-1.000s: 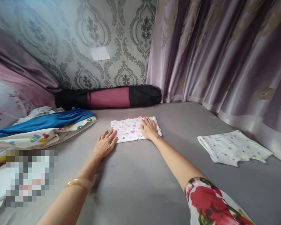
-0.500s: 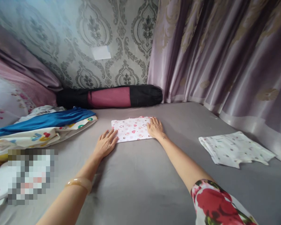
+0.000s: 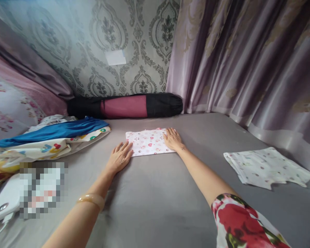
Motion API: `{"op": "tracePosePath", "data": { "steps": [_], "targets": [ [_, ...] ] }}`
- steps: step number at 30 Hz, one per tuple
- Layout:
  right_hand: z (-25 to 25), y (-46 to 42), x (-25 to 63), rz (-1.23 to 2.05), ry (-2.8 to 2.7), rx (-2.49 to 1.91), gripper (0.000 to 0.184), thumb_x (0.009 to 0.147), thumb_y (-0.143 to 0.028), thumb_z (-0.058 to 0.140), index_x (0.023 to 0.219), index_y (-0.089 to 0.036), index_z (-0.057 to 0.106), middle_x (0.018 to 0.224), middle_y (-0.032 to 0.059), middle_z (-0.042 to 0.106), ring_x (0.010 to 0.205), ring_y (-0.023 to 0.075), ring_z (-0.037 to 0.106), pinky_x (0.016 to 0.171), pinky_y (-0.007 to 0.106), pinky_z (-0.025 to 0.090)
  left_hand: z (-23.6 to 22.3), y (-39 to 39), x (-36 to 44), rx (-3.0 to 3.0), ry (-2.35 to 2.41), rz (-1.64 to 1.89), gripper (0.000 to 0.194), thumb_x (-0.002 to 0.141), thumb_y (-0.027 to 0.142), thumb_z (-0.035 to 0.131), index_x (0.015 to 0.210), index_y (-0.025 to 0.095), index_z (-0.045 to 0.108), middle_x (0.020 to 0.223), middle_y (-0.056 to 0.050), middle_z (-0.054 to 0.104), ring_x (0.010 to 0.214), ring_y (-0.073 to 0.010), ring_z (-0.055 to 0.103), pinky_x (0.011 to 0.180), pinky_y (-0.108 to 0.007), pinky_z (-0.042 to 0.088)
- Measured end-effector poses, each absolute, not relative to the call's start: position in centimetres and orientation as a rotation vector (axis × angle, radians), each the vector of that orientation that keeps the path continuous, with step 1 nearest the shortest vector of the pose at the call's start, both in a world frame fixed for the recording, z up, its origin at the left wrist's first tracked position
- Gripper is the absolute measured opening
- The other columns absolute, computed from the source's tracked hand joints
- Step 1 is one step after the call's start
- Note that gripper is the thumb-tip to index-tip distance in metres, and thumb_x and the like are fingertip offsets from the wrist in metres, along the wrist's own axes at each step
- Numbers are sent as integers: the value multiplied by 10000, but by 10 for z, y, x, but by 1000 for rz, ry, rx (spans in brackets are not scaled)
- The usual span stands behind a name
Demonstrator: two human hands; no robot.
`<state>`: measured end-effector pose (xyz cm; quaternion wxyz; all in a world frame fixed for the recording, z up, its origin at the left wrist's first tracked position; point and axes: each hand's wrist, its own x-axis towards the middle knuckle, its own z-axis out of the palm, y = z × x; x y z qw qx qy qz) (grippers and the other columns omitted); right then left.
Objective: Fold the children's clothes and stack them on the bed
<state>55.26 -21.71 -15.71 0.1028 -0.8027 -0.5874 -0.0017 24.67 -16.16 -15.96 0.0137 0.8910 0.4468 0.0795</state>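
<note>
A white cloth garment with a pink and red print (image 3: 150,142) lies folded into a flat rectangle on the grey bed sheet (image 3: 155,199). Its exact kind does not show. At its left end, my left hand (image 3: 120,156) rests flat, fingertips on the edge of the fabric. My right hand (image 3: 173,139) lies flat over the right end, fingers stretched out and pointing away from me. Neither hand grips the fabric. The parts of the garment under both hands are hidden.
A white patterned garment (image 3: 266,167) lies spread at right. Blue cloth (image 3: 57,131) and printed cloth are heaped at left, near a white device (image 3: 10,198) with a cable and a blurred item. A black and maroon roll bag (image 3: 124,106) lies against the wall, beside a curtain (image 3: 209,58).
The view has shifted slightly, so everything sits a little farther right in the picture. Both hands keep their places on the folded garment.
</note>
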Motion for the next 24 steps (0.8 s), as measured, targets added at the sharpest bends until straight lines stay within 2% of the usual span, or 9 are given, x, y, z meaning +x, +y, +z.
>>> {"op": "tracePosePath", "data": {
  "steps": [3, 7, 9, 13, 19, 24],
  "targets": [
    [-153, -215, 551, 17, -1734, -2397, 577, 1001, -391, 214, 1471, -84, 350, 1536, 141, 340, 1440, 255, 225, 1163, 439, 148, -159, -162, 247, 2768, 1392, 249, 537, 979, 459, 263, 1463, 273, 404, 1544, -9, 356, 1428, -294, 279, 1128, -473, 287],
    [-147, -204, 540, -28, -1766, -2365, 569, 1001, -383, 213, 1444, -77, 398, 1532, 148, 345, 1436, 273, 228, 1167, 499, 83, -157, -163, 248, 2765, 1390, 238, 536, 978, 454, 270, 1461, 266, 407, 1546, -12, 352, 1427, -292, 283, 1128, -472, 288],
    [-147, -197, 533, -28, -1842, -2287, 557, 1004, -372, 210, 1455, -95, 386, 1549, 119, 321, 1446, 250, 204, 1175, 474, 69, -157, -163, 248, 2762, 1396, 236, 535, 978, 453, 274, 1460, 265, 409, 1547, -11, 351, 1427, -293, 283, 1126, -470, 292],
    [-153, -189, 527, 14, -1878, -2246, 538, 1004, -354, 231, 1453, -102, 387, 1535, 117, 350, 1429, 236, 255, 1169, 418, 130, -159, -161, 247, 2773, 1392, 249, 532, 979, 456, 274, 1460, 271, 407, 1546, -6, 354, 1427, -291, 282, 1126, -463, 296],
    [-158, -187, 528, -25, -1861, -2234, 522, 1007, -350, 238, 1442, -109, 396, 1524, 112, 372, 1418, 227, 276, 1168, 405, 135, -161, -160, 246, 2774, 1379, 261, 541, 976, 466, 269, 1462, 271, 403, 1544, -6, 358, 1432, -284, 271, 1134, -458, 284],
    [-151, -192, 530, 42, -1860, -2232, 524, 1012, -347, 215, 1462, -127, 367, 1552, 92, 323, 1436, 201, 242, 1171, 374, 139, -157, -163, 247, 2752, 1390, 247, 536, 972, 459, 279, 1457, 274, 413, 1543, -8, 361, 1426, -284, 281, 1133, -457, 281]
  ]
}}
